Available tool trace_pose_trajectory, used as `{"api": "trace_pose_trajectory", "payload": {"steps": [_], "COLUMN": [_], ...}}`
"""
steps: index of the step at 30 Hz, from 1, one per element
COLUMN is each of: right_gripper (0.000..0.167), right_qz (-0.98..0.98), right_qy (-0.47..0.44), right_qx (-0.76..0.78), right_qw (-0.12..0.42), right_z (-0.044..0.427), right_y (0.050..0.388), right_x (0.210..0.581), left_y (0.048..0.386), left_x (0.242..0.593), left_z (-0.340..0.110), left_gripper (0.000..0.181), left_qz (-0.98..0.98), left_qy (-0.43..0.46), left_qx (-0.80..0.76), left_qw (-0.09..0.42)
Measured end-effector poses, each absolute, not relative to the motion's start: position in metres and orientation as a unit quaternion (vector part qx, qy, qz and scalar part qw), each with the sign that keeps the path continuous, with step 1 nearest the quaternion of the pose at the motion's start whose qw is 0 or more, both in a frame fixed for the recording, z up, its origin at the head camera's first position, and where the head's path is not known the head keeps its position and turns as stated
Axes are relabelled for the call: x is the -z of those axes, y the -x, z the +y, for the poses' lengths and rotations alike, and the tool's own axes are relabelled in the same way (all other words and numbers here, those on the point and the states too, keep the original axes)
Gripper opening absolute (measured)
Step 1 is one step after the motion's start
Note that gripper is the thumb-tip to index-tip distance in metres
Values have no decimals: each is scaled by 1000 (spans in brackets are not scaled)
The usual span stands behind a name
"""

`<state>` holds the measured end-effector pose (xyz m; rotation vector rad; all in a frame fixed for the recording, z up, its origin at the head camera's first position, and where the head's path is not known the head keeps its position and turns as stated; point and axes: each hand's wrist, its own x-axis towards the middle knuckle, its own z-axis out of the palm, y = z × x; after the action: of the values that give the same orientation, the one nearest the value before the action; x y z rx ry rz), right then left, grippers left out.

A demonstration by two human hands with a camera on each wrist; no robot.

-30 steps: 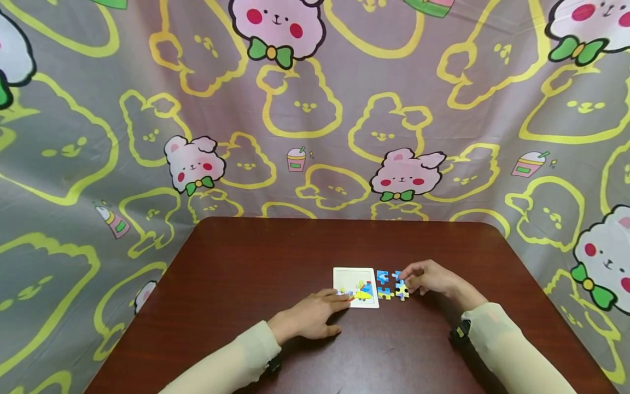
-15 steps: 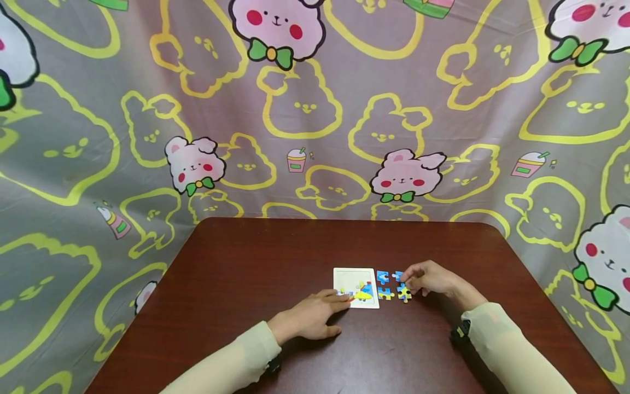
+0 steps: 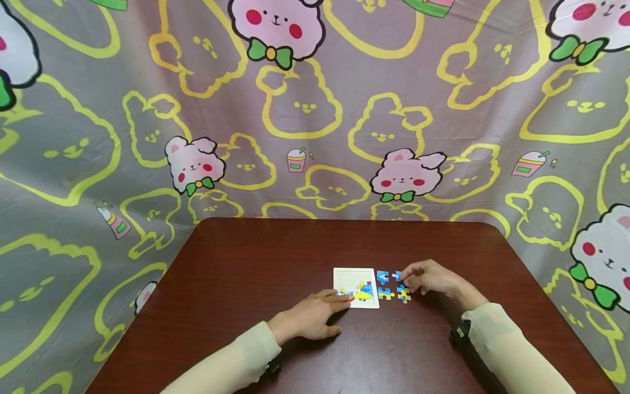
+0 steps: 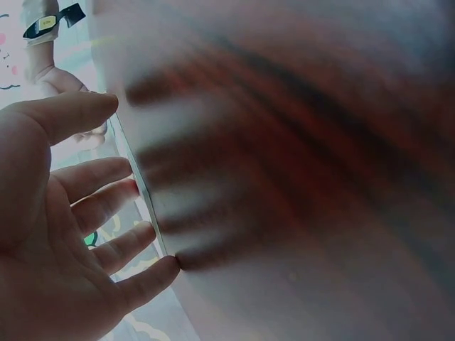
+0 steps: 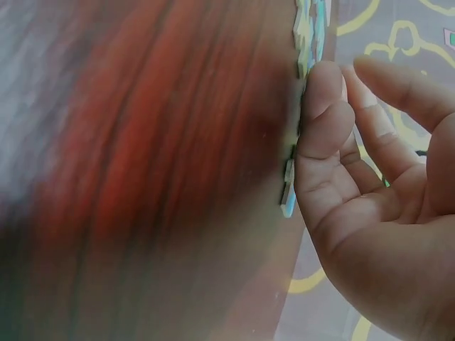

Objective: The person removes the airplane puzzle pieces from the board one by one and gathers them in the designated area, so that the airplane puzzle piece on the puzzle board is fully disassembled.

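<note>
Red-brown tabletop point(image 3: 275, 257) is spread across the lower half of the head view, and right of its centre one square cream puzzle tray point(image 3: 346, 278) is laid flat, with a blue, yellow and red picture point(image 3: 365, 295) shown in its lower right part; whether print or fitted pieces are seen there cannot be told. Four loose jigsaw pieces are counted just right of the tray, set in two rows of two: two mostly blue pieces point(image 3: 382, 277) above, two yellow-and-blue pieces point(image 3: 385, 294) below. Two hands are seen. By the left hand point(image 3: 312, 317) the tray's lower left part is covered, its fingers laid out nearly straight and, in the left wrist view, spread apart. The right hand point(image 3: 433, 279) is held beside the right-hand pair, its fingers bent and its thumb brought close to the index finger; whether a piece is pinched between them cannot be told, and part of the upper right piece is hidden by the fingertips. Two cream sleeves point(image 3: 507, 334) are worn, and two black wrist devices point(image 3: 461, 332) are strapped on, one at each wrist. Behind the table, the frame is filled by grey curtain fabric point(image 3: 334, 148), on which yellow animal outlines and three whole pink drink cups point(image 3: 296, 161) are printed.
</note>
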<state>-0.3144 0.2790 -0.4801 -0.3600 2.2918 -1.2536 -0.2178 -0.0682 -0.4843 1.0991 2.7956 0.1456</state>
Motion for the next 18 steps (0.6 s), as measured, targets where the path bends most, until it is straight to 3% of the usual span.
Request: {"api": "trace_pose_trajectory", "payload": {"steps": [18], "right_gripper": [26], "right_qz": [840], "right_qy": [146], "right_qx": [469], "right_qw": [230], "right_z": [232], "right_y": [322], "right_x": [467], "left_y": [219], "left_x": [484], "left_z": [-68], "left_gripper": [62], "left_qz": [927], "left_qy": [-365], "left_qx": [-49], "left_qw": [74]}}
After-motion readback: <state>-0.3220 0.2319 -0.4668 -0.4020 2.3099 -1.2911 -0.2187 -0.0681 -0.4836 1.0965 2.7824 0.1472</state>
